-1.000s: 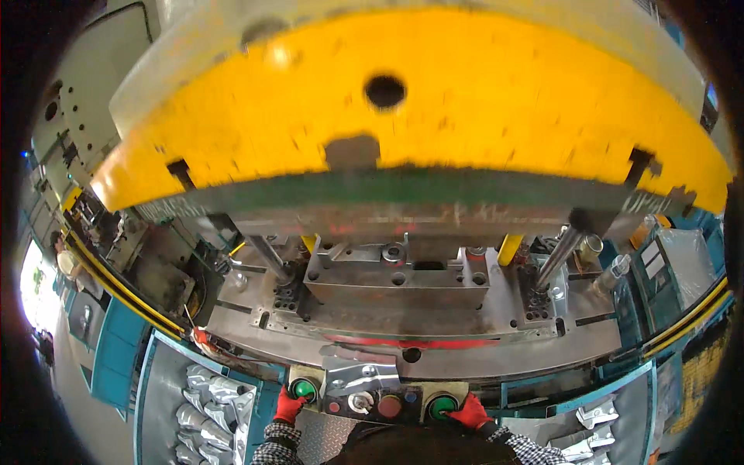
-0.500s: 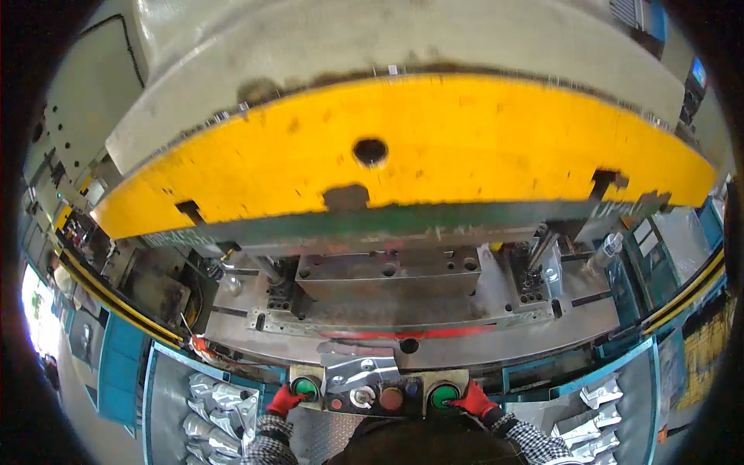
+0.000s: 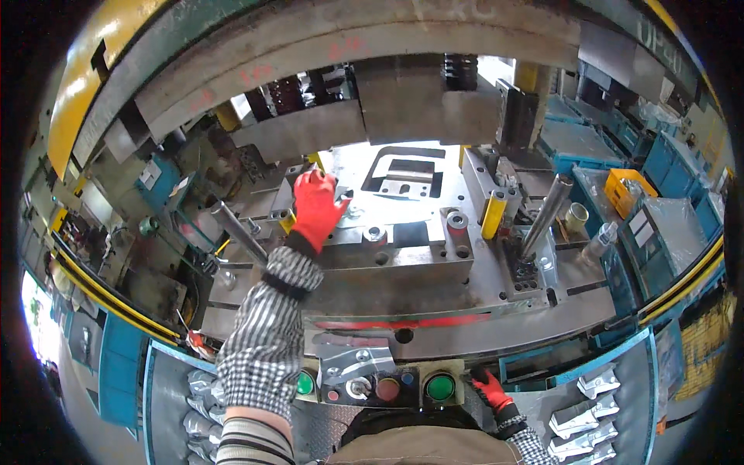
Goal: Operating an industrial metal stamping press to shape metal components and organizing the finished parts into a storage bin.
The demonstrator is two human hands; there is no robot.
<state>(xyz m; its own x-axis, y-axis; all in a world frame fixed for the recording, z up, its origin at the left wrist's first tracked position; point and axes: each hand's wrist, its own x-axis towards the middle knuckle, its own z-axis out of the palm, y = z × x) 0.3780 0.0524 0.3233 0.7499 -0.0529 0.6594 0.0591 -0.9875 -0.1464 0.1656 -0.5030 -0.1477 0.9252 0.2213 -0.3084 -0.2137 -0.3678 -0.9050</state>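
Observation:
My left hand [image 3: 316, 208], in a red glove, reaches into the raised press over the left part of the lower die [image 3: 387, 267]. Its thumb stands apart from the bent fingers, near a shiny metal piece [image 3: 353, 211] on the die; I see nothing held. Beside the right green button [image 3: 440, 387] of the control box [image 3: 457, 372], my right hand [image 3: 490, 389] is low with its fingers stretched out, off the button. A bent silver metal part [image 3: 358, 364] lies on top of the box, near the left green button [image 3: 304, 384].
Overhead hangs the upper die [image 3: 403, 101]. Steel guide posts [image 3: 547, 213] and yellow blocks [image 3: 493, 215] rise around the lower die. Bins with formed metal parts [image 3: 585, 418] stand at both sides. A yellow crate [image 3: 626, 190] sits at the far right.
The upper die has gone up, baring the lower die. My left hand has left the left green button and reached forward into the press. My right hand has come off its button, slightly rightward.

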